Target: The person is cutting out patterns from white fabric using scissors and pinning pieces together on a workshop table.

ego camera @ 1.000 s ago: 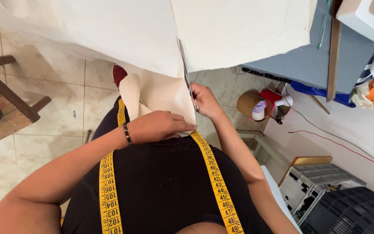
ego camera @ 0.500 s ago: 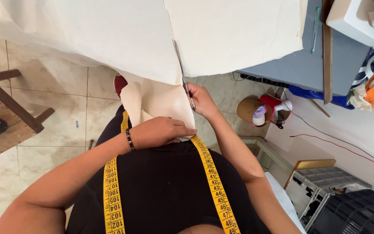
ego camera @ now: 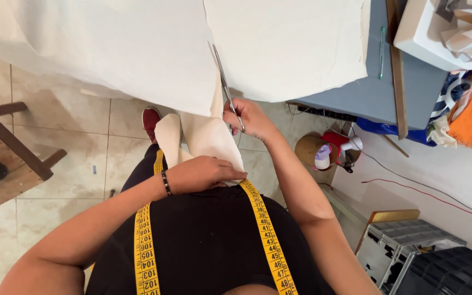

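Now right hand (ego camera: 252, 117) fingers curled tight thru scissors (ego camera: 226, 84) handles, left hand (ego camera: 203, 173) fingers pinching cream cloth (ego camera: 214, 139) vs belly

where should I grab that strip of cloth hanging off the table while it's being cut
Grip the strip at its free lower end, from the body side, where the left hand already pins it. It hangs loose below the table edge, and the scissors in the right hand work its upper part.

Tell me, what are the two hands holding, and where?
The right hand holds scissors by the handles. The left hand grips the hanging end of the cream cloth.
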